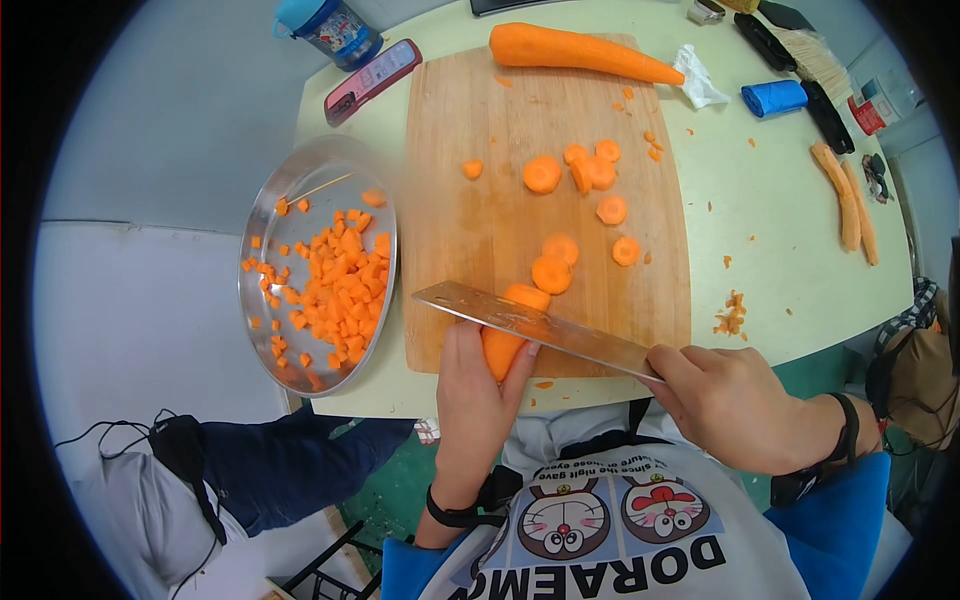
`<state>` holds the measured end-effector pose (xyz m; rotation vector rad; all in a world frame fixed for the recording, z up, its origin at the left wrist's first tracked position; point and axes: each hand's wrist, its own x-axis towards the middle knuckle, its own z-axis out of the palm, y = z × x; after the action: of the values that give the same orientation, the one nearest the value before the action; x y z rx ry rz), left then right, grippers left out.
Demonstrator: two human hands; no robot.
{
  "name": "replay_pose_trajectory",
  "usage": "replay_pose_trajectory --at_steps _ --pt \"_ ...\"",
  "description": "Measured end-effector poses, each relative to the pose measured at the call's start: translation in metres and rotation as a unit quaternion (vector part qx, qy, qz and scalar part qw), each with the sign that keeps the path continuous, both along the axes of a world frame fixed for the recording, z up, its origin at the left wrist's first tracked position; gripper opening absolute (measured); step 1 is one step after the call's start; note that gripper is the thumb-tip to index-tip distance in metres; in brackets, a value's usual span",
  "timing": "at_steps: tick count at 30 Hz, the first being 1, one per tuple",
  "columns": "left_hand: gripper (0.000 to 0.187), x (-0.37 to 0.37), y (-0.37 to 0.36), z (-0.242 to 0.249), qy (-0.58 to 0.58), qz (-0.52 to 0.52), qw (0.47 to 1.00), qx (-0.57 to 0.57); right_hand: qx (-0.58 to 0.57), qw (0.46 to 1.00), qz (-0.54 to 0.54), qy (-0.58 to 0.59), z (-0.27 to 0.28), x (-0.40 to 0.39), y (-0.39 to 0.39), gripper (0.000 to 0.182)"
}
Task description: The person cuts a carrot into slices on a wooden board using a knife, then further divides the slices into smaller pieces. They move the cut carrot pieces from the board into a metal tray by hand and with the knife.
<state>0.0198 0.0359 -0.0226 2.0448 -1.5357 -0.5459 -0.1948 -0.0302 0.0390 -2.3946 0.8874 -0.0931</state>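
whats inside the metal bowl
Many small orange carrot pieces and a thin stick lie in the metal bowl; whatever the heaped pieces cover can't be seen.

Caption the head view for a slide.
Knife in right hand across carrot, left hand gripping it, over board.

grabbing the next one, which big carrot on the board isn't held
The long carrot across the far end of the cutting board; the shorter carrot is in the left hand, under the knife.
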Motion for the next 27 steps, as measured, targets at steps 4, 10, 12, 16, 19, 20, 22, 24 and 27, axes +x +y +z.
replay_pose_trajectory --at_steps 4,10,12,16,19,20,22,24,27 --pt "0.033 0.001 0.0 -0.001 -0.004 -0.002 1.0 0.006 0.009 1.0 0.006 0.005 0.001 0.0 -0.002 0.015" --pt "0.044 0.007 0.0 -0.006 -0.047 -0.052 0.996 -0.05 -0.015 1.0 0.023 0.003 0.0 -0.002 -0.006 0.012" --pt "0.045 0.005 -0.002 -0.002 -0.065 -0.041 0.996 -0.053 -0.009 1.0 0.024 0.004 0.001 -0.001 -0.007 0.012" --pt "0.047 0.003 -0.001 -0.002 -0.096 -0.015 0.994 -0.04 -0.001 1.0 0.022 0.008 0.001 -0.001 -0.009 0.013" --pt "0.046 0.006 -0.002 -0.005 -0.1 -0.028 0.993 -0.047 -0.004 1.0 0.027 0.012 0.0 -0.001 -0.011 0.014" --pt "0.046 0.007 -0.002 -0.005 -0.108 -0.039 0.992 -0.048 -0.006 0.999 0.03 0.018 0.0 -0.001 -0.011 0.015" --pt "0.045 0.007 -0.002 -0.005 -0.113 -0.048 0.991 -0.047 0.002 0.999 0.032 0.027 0.001 -0.001 -0.012 0.014" --pt "0.037 0.006 -0.003 0.001 -0.086 -0.031 0.996 0.025 0.009 0.999 0.034 0.037 0.002 -0.001 -0.012 0.014" --pt "0.037 0.007 -0.003 0.0 -0.098 -0.04 0.994 0.036 0.023 0.998 0.037 0.048 0.003 0.0 -0.01 0.012"
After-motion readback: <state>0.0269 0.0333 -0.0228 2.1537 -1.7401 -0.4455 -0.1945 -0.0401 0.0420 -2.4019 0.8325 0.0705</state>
